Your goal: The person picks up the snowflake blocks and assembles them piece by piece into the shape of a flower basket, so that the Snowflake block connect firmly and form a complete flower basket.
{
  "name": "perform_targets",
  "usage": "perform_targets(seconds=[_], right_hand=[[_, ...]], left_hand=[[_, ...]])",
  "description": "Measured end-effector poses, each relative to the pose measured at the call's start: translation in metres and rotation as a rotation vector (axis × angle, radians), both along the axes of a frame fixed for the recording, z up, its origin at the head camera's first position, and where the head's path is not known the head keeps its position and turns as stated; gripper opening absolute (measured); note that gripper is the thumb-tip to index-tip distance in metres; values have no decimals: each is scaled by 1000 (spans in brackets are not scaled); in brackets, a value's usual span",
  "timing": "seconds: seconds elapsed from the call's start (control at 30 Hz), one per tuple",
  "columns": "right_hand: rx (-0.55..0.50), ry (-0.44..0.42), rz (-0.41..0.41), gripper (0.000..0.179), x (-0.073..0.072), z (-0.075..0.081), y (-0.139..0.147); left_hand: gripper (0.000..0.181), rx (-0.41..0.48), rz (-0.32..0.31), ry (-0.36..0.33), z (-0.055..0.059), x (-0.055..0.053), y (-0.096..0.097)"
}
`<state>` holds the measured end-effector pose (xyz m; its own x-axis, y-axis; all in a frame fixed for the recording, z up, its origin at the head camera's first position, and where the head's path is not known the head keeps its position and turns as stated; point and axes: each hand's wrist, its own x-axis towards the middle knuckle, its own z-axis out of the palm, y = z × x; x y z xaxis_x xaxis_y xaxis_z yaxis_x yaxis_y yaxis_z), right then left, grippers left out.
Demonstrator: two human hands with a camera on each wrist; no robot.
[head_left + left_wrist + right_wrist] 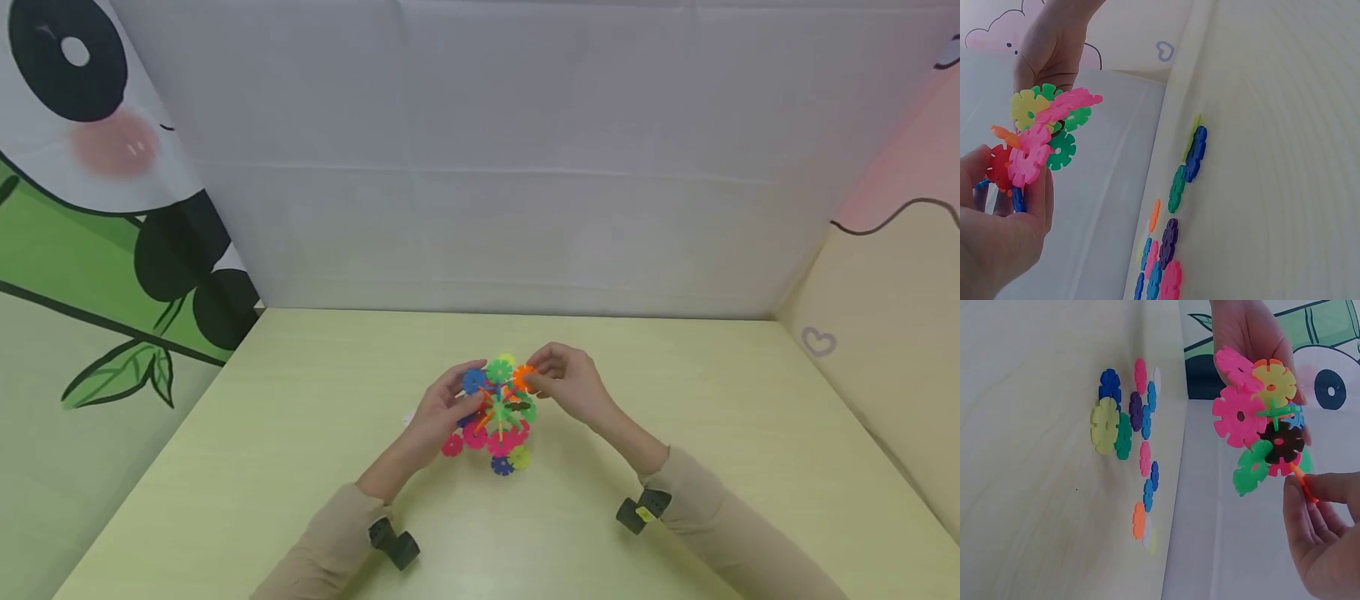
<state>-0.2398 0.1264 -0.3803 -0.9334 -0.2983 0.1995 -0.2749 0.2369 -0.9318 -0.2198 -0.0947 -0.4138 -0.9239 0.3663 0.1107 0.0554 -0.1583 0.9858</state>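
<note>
A cluster of interlocking snowflake discs (500, 410) in pink, green, blue, red, yellow and black is held up over the table. My left hand (437, 417) grips its left side, thumb in front and fingers behind. On the cluster's right, my right hand (572, 385) pinches an orange snowflake disc (1303, 480) between thumb and fingertips. That disc's inner edge meets the cluster close below a black disc (1282, 442) in the right wrist view. From the left wrist side, a pink disc (1029, 155) and a red disc (999, 167) show near my left fingers.
Loose snowflake discs lie flat on the pale table (225, 500), among them a yellow one (1105, 426), a purple one (1169, 242) and an orange one (1139, 520). A white panel (525, 242) stands along the back, with printed side panels (885, 333) at left and right.
</note>
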Motion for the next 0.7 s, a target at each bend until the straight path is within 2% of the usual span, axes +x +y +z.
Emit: perform_targets(seconds=[0.17, 0.4, 0.57, 0.7], right_hand=[[2, 51, -43, 11, 4, -5, -3], [-49, 144, -91, 10, 12, -9, -7], [-82, 156, -126, 11, 16, -7, -10], [-91, 181, -170, 10, 20, -6, -14]], left_hand=[[47, -19, 6, 14, -1, -1, 3], [58, -106, -55, 92, 1, 2, 8], [60, -91, 26, 139, 3, 4, 13], [57, -65, 90, 145, 4, 6, 17]])
